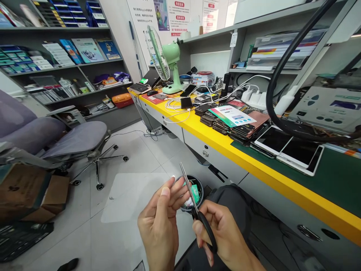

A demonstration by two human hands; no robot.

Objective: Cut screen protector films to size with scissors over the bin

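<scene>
In the lower middle, my right hand (220, 229) grips a pair of scissors (194, 195) by its black handles. The metal blades point up and away and look close together. Just left of the blades, my left hand (162, 218) pinches thumb against index finger, its other fingers loosely curled. A tiny pale bit shows at that pinch, too small to name. The blades pass close beside the left fingertips; whether they touch is unclear. Below and beyond both hands stands a round waste bin (200, 188) holding green and white scraps.
A yellow-edged workbench (220, 150) runs along the right, bearing stacked phone parts (222, 124), white tablets (300, 150), tangled white cables (177, 105) and a green fan (172, 56). At left are an office chair (76, 139), cardboard boxes (31, 192) and shelves (64, 67).
</scene>
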